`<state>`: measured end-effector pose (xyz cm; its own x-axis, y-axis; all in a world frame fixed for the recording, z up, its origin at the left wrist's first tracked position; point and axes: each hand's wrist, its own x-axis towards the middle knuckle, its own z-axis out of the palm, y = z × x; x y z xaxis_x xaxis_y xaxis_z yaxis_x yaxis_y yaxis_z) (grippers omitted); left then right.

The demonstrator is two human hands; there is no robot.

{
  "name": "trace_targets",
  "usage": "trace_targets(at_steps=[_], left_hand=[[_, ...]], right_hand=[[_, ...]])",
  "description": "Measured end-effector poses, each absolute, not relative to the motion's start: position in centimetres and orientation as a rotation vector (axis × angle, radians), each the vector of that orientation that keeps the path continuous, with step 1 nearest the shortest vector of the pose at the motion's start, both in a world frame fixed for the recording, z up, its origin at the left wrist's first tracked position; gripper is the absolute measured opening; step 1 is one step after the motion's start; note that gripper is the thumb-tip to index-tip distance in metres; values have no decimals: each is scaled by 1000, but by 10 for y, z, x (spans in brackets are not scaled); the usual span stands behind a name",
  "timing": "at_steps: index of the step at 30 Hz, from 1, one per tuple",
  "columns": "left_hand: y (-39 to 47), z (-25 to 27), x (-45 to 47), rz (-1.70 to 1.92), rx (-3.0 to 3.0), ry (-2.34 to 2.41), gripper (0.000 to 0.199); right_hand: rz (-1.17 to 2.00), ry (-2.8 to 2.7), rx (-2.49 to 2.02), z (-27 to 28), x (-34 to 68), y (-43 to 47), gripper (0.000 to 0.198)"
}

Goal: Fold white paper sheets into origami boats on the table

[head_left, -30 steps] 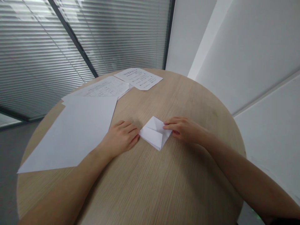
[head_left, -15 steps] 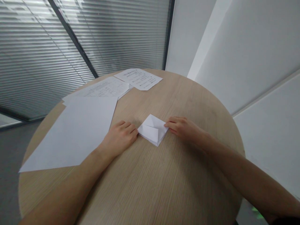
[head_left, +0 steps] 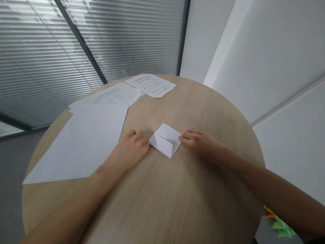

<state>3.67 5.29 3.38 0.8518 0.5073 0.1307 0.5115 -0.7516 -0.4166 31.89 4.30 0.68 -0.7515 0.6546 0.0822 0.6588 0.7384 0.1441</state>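
A small folded white paper [head_left: 166,137] lies on the round wooden table [head_left: 162,196], one corner toward me, with a loose-edged flap across its front. At its left corner is my left hand [head_left: 134,144], fingers curled and closed; the fingertips at the corner are mostly hidden. My right hand [head_left: 195,139] pinches the right corner between thumb and fingers. Both wrists stay low, close to the tabletop.
A large blank white sheet [head_left: 83,142] covers the left side of the table, partly near my left forearm. Behind it lie printed sheets [head_left: 114,95] and another printed page [head_left: 152,84]. Window blinds [head_left: 142,37] stand beyond the far edge. Green leaves [head_left: 281,227] show at lower right.
The flap and layers of the folded paper lie flatter than before. Both hands keep to their corners with only slight shifts. The view has moved a little.
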Motion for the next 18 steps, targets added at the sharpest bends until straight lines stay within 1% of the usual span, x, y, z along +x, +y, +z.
trace_targets(at_steps=[4,5,7,9,11,14,18], left_hand=[[49,29,49,-269,-2637,-807,24],[48,27,52,-340,-2649,-807,26],[47,20,58,-408,-2687,-821,43],[48,12,59,-367,-2795,-820,65],[50,4,57,-253,-2934,-818,79],[52,-3,52,-112,-3050,-852,82],[51,-4,49,-112,-3053,-890,80]], right_hand=[[-281,-2906,-1090,6,318,40,20],[-284,-2907,-1084,6,317,40,20],[-286,-2905,-1064,6,315,40,20],[-280,-2896,-1050,5,314,40,21],[-245,-2871,-1032,3,313,41,21],[-145,-2795,-1013,0,312,41,19],[0,-2654,-1084,-2,311,44,21]])
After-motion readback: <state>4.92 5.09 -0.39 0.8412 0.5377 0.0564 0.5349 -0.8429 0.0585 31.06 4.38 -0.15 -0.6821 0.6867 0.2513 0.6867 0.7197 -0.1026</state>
